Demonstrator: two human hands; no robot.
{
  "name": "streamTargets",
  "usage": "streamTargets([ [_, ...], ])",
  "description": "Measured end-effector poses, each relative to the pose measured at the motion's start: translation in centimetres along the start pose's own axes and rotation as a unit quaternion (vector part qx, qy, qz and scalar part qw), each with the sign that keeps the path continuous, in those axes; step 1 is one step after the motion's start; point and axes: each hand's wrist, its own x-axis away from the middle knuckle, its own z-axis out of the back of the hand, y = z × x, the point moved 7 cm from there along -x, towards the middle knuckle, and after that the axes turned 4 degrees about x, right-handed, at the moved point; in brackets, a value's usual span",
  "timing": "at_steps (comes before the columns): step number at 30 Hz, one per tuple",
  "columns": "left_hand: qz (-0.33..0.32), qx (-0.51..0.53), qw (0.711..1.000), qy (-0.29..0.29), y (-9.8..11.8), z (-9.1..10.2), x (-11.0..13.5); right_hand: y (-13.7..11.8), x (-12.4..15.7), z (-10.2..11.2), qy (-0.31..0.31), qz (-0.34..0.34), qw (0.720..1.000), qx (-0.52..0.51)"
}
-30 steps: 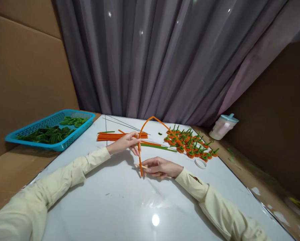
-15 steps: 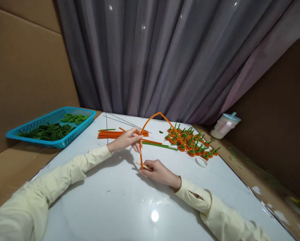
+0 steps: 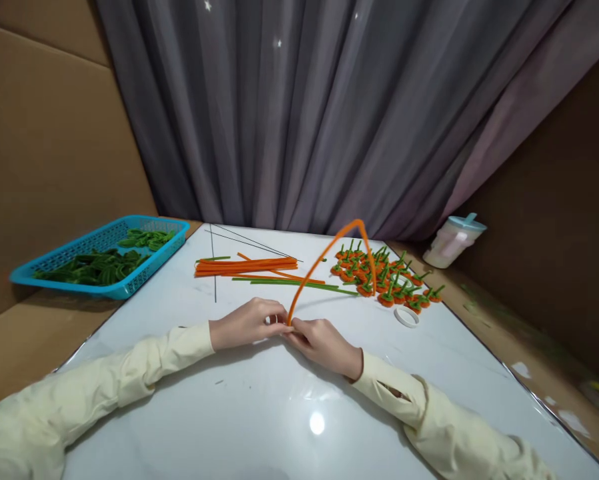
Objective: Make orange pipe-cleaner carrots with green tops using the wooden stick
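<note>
Above the glossy white table (image 3: 199, 427), your left hand (image 3: 249, 325) and right hand (image 3: 327, 345) meet, both closed in a pinch on the lower end of one fuzzy orange pipe cleaner (image 3: 322, 258), which arches up to a bent peak. Beyond it you have one straight orange bundle (image 3: 244, 267), over a dozen round, green-stalked orange pieces (image 3: 385, 301) and two flat white rings (image 3: 406, 324); one latticed blue plastic basket (image 3: 124, 291) sits left, one lidded cup (image 3: 452, 243) right.
</note>
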Motion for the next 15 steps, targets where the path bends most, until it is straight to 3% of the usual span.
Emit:
streamTargets([
  [7,0.018,0.033,0.996,0.078,-0.9,-1.1,1.1,-0.5,0.0,0.0,0.013,0.012,0.999,0.036],
  [15,0.064,0.102,0.980,0.160,-2.6,-0.3,1.4,-0.4,0.1,0.0,0.054,-0.002,0.998,0.026],
])
